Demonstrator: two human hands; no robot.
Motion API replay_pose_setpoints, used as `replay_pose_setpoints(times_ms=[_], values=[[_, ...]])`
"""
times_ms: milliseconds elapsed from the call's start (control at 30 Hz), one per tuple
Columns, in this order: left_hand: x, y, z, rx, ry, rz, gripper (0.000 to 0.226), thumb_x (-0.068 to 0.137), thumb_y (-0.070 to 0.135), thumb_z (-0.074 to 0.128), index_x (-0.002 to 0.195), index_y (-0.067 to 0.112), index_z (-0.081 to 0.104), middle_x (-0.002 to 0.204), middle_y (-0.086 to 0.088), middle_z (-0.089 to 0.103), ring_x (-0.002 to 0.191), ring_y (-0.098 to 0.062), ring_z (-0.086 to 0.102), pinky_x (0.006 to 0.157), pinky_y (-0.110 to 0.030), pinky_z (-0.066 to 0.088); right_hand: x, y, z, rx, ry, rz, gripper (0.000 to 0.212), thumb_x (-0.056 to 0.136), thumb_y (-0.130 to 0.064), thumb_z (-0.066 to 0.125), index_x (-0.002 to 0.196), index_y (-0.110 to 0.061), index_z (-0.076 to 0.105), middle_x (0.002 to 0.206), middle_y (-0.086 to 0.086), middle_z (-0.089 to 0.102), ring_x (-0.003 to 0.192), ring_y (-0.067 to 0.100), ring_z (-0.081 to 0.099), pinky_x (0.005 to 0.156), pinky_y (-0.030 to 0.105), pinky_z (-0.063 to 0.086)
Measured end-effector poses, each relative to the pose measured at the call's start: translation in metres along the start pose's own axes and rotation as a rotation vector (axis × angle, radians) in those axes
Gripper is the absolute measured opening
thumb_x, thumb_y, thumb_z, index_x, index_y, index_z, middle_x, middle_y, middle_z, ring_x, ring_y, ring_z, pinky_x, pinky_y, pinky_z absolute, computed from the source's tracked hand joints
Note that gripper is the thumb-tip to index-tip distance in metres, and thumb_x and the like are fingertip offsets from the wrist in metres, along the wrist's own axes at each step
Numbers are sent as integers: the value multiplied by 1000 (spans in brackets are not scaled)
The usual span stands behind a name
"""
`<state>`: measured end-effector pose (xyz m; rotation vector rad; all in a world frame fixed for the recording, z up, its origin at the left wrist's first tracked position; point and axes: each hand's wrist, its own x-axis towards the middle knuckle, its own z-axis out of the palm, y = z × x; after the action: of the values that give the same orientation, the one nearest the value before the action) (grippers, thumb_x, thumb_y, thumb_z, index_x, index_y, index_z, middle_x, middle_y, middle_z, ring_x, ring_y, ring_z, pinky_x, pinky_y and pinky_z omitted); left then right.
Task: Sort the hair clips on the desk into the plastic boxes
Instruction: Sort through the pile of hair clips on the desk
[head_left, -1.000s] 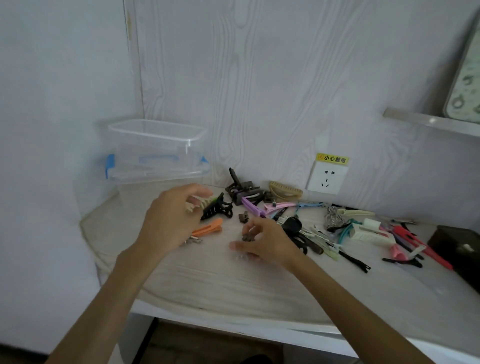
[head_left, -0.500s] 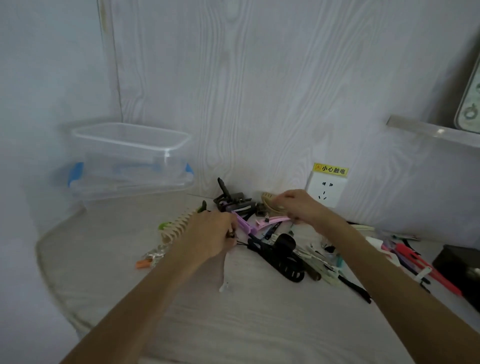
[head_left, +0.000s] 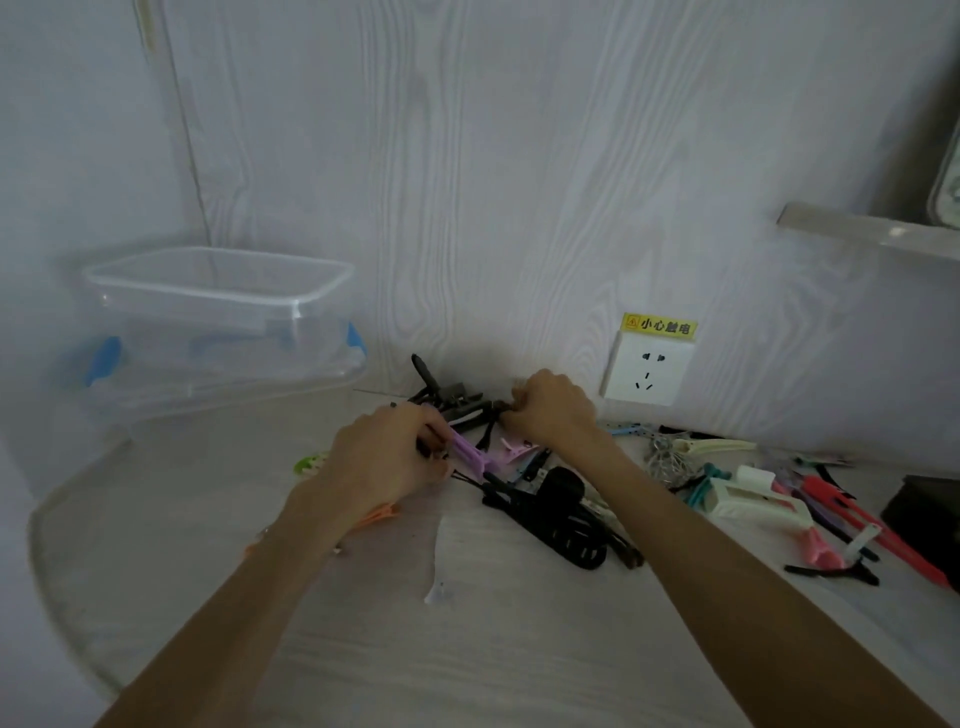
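Both hands have moved from the near worktop up into the tangle of hair clips against the wall, so the person is gathering rather than dropping anything off. The left hand has closed its fingers round a purple clip, which sticks out to the right of its knuckles; a second ago it hovered near a cream comb-like piece closer to the plastic boxes. The right hand, which was low beside a small dark clip, now curls over dark clips at the back of the heap, fingers bent and seemingly pinching one, though what exactly it holds is hidden. The boxes stand stacked at the left corner, well apart from both hands, and appear to hold no clips yet. An orange clip peeks out from under the left wrist, and more clips trail off to the right below the wall socket. Sorting has barely begun; the next step is likely carrying the gripped clips leftward to the boxes.
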<state>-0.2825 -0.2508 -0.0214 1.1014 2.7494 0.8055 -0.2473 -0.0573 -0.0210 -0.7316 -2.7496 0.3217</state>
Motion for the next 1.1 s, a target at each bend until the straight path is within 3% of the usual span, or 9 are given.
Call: replay_pose_setpoints(times_ms=[200,333,367,533,700,800,933,1033,1100], values=[[-8,22,-7,-137,152,27,30,77,31,72,106,32,65,102,13,69,93,-7,62,84,-28,50,-37,40,-45,1029,-280,310,20,87,-29,44,71,-16,44,52,-3,38,40,10,34,39,17,27],[-4,42,-11,-162,292,39,26,76,24,73,102,26,67,101,8,71,93,-15,66,85,-35,53,-67,65,-58,1422,-460,372,17,88,-24,35,74,-16,41,59,0,35,36,8,28,34,17,18],[-9,109,13,-196,242,169,26,77,21,73,101,24,67,101,7,70,92,-16,66,84,-35,53,-116,122,-99,1503,-324,401,19,89,-24,34,74,-15,43,57,0,38,36,8,29,34,17,19],[3,153,30,-277,252,253,20,77,18,71,95,28,68,90,17,66,76,-5,64,72,-25,48,-144,155,-106,1424,-225,510,27,92,-27,38,69,-18,48,46,-4,42,33,7,31,30,16,20],[18,219,69,-540,16,316,24,78,17,73,101,20,67,93,8,67,82,-7,65,79,-26,51,-171,194,-124,1461,-109,545,21,95,-26,41,81,-16,53,44,-6,45,32,6,32,29,16,22],[21,258,101,-715,-158,285,23,81,14,69,103,19,66,94,2,67,79,-5,63,64,-19,54,-180,218,-140,1402,29,559,26,96,-22,40,73,-17,52,48,-4,47,33,7,33,30,15,22],[23,313,146,-838,-242,271,26,82,7,67,108,6,67,100,-9,68,86,-17,64,67,-16,54,-194,256,-177,1044,245,714,26,97,-25,40,74,-16,49,65,3,48,50,13,41,45,22,37],[20,349,171,-901,-290,291,30,83,2,66,113,1,64,108,-14,67,90,-19,63,68,-18,55,-200,279,-193,701,228,747,27,98,-21,35,77,-13,49,79,9,51,64,17,46,55,26,35],[18,367,182,-925,-378,273,33,85,1,63,118,0,61,114,-16,63,99,-25,62,73,-25,56,-201,289,-193,706,174,757,23,99,-20,35,99,-10,55,97,12,54,73,19,50,56,24,38]])
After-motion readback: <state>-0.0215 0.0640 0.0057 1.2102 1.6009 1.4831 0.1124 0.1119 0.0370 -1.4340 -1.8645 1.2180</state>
